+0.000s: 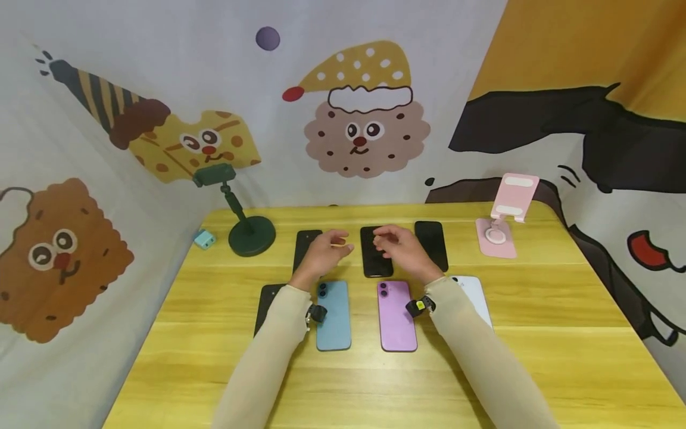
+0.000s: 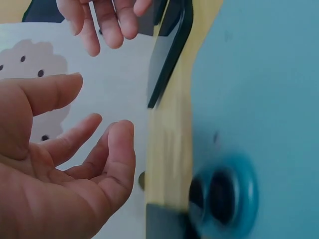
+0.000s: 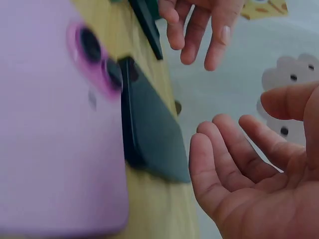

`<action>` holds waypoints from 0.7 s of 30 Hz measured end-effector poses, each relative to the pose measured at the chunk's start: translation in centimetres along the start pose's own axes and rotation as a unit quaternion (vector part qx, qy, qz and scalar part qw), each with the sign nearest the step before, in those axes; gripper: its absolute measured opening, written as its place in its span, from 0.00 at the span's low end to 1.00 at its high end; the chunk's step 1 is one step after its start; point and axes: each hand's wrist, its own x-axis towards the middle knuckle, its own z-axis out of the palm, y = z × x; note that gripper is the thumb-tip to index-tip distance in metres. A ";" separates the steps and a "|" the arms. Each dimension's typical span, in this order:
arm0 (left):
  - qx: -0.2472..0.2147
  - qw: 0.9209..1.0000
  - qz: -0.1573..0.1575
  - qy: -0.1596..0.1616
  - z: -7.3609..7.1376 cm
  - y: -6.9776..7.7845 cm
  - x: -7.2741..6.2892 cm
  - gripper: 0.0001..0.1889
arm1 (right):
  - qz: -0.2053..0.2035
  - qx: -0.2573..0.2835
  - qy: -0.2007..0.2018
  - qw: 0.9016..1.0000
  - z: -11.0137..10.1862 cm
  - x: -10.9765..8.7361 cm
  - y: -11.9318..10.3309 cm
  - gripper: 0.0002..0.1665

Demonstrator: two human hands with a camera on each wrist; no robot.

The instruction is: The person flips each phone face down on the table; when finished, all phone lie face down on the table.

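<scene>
My left hand (image 1: 325, 250) hovers over a black phone (image 1: 305, 237) in the back row, fingers loosely bent around nothing. My right hand (image 1: 404, 247) hangs between the middle black phone (image 1: 377, 265) and the right black phone (image 1: 433, 241), also with nothing in its grasp. Below the wrists lie a light blue phone (image 1: 334, 328) and a pinkish-purple phone (image 1: 396, 325), backs up. Partly behind the sleeves are a black phone (image 1: 265, 301) on the left and a white phone (image 1: 474, 292) on the right. In both wrist views the palms face each other, apart.
A dark green phone stand (image 1: 252, 235) stands at the table's back left, beside a light blue charger plug (image 1: 204, 239). At the back right is a pink phone stand (image 1: 496, 238). A cloth printed with cartoons (image 1: 343, 149) hangs behind the wooden table (image 1: 343, 393).
</scene>
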 end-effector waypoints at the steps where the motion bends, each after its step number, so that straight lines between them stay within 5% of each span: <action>1: -0.004 1.000 -0.003 -0.001 0.3 0.0 0.2 0.27 | 0.002 -0.001 0.008 1.000 -0.3 0.0 0.2 0.26; 8: -0.031 0.999 -0.021 -0.008 2.6 0.5 1.9 0.30 | 0.016 0.003 0.073 0.997 -1.4 0.7 2.0 0.24; 13: -0.041 0.998 -0.041 -0.005 3.7 0.4 2.4 0.32 | 0.045 0.039 0.077 0.995 -1.2 0.9 2.7 0.26; 21: -0.165 0.985 -0.054 -0.008 4.2 0.6 2.1 0.31 | 0.077 0.074 0.058 0.993 -0.7 0.6 2.1 0.30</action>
